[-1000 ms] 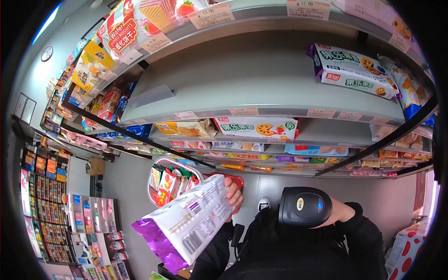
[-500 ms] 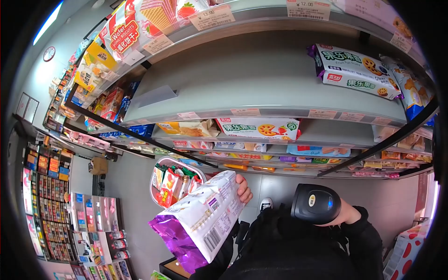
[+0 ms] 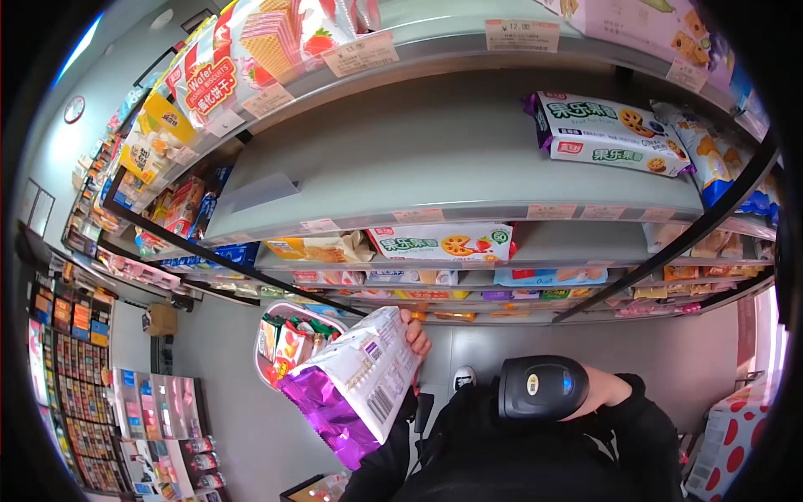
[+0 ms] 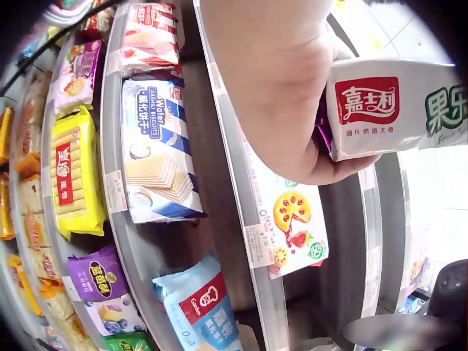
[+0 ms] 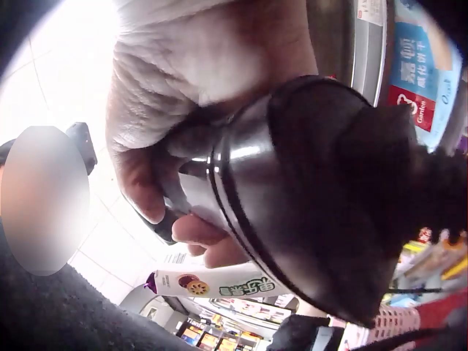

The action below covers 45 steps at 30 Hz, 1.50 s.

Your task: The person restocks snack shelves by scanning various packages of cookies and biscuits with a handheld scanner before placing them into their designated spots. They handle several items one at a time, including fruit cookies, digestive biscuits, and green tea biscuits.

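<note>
My left hand grips a white biscuit pack by its upper end. The pack's crinkled purple end points down toward my body, and its printed barcode faces up. Seen from the left wrist, the thumb and palm close round the pack's end beside a red logo. In my right hand is a black barcode scanner, to the right of the pack and apart from it. The right wrist view shows fingers curled round the scanner's handle, its wide head nearest the camera.
Curved shelves stand ahead; one bears a similar biscuit pack at the right. Lower shelves hold a white fruit-biscuit pack and other snacks. A basket of packets sits behind my left hand. A red-dotted white box is at the right.
The pack's purple end has swung right and slightly up, with the pack still in my left hand. The scanner moved right, then back left. The head view has shifted slightly.
</note>
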Motion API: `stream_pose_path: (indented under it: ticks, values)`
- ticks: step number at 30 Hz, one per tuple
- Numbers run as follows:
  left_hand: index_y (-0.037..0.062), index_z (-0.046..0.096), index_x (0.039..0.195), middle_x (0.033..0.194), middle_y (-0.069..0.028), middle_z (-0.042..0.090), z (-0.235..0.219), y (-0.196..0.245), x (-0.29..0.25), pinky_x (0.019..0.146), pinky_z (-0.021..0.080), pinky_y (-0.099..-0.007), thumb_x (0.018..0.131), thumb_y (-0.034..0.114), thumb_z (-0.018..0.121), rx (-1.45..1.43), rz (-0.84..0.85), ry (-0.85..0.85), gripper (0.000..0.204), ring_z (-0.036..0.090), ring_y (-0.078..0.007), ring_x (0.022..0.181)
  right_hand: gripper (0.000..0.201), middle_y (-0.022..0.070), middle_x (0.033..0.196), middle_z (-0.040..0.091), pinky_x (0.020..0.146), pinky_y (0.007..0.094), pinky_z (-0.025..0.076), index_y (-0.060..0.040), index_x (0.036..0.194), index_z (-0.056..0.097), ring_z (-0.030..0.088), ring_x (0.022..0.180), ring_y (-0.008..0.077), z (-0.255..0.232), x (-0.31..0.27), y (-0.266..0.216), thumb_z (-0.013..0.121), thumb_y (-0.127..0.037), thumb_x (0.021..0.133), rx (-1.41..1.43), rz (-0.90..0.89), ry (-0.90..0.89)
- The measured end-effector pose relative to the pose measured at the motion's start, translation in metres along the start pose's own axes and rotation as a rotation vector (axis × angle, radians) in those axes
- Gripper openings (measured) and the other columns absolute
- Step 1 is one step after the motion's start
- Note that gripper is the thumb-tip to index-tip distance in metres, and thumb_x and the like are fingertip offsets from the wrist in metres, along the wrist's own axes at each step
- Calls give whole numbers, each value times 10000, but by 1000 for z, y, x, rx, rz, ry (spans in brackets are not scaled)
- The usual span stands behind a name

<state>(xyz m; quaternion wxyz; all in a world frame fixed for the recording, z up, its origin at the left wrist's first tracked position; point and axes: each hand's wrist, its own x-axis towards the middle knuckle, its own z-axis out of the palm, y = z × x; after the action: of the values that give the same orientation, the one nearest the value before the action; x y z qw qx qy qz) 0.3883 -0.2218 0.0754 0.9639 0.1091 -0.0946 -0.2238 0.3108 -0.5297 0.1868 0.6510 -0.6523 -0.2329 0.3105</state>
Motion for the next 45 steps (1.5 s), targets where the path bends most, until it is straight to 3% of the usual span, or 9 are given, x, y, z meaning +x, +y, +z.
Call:
stream_pose_path:
  ticks: [11, 18, 24, 26, 28, 30, 35, 38, 45]
  values:
    - [70, 414, 1009, 734, -67, 496, 16, 46, -17, 553, 374, -301, 807, 376, 488, 131, -79, -73, 374, 494, -192, 623, 666, 116, 1071, 501, 858, 324, 369, -20, 1129, 420, 478, 970, 229, 21, 21, -2, 747, -168, 568, -99, 6, -26]
    - [64, 418, 1014, 744, -74, 501, -23, 73, -27, 602, 369, -309, 813, 360, 479, 102, -86, -224, 363, 483, -199, 620, 526, 101, 1037, 525, 820, 311, 378, -12, 1076, 459, 482, 941, 208, 44, 56, -13, 703, -145, 630, -83, 13, -119]
    - [35, 448, 1005, 746, -86, 483, -23, 83, -61, 585, 396, -304, 837, 380, 391, 88, -59, 33, 388, 474, -210, 642, 470, 77, 976, 559, 777, 283, 404, -11, 1069, 469, 510, 869, 152, 67, 62, -9, 685, -124, 668, -62, -39, 28]
    - [41, 453, 1020, 827, -104, 514, -42, 90, -82, 688, 437, -337, 833, 458, 376, 912, -22, 363, 463, 512, -233, 763, 457, 78, 975, 566, 798, 278, 405, -25, 1057, 485, 515, 894, 142, 75, 58, -17, 693, -126, 662, 25, -49, 188]
    - [42, 436, 1089, 981, -124, 528, -91, 102, -93, 826, 420, -378, 802, 493, 445, 154, -60, 385, 534, 514, -267, 928, 478, 78, 998, 562, 821, 285, 402, -37, 1066, 487, 511, 928, 143, 76, 55, -20, 705, -141, 653, 305, 84, 66]
    - [39, 409, 1147, 1081, -124, 512, -4, 86, -72, 882, 388, -406, 767, 501, 511, 457, -104, 374, 607, 492, -273, 1013, 487, 69, 1002, 558, 823, 274, 391, -29, 1077, 479, 495, 915, 137, 85, 50, -24, 702, -127, 655, 82, -66, 318]
    - [38, 442, 1131, 1066, -99, 540, -40, 78, -68, 838, 424, -366, 785, 394, 554, 519, -178, 645, 508, 534, -222, 965, 554, 55, 1060, 525, 855, 273, 362, -16, 1110, 451, 465, 957, 127, 90, 38, -14, 710, -55, 622, 227, 13, 387]
    - [6, 448, 1118, 1046, -110, 554, -39, 69, -61, 799, 451, -350, 785, 390, 556, 509, -233, 574, 520, 565, -214, 909, 591, 45, 1078, 514, 881, 266, 338, -19, 1136, 433, 445, 992, 117, 89, 34, 9, 708, -29, 612, 469, -63, 487]
    - [-3, 432, 1143, 1100, -142, 528, -32, 55, -59, 859, 417, -377, 780, 369, 563, 437, -314, 537, 536, 525, -259, 994, 622, 44, 1083, 512, 901, 283, 329, -29, 1152, 427, 453, 1010, 134, 62, 22, 24, 694, -3, 590, 409, -46, 487]
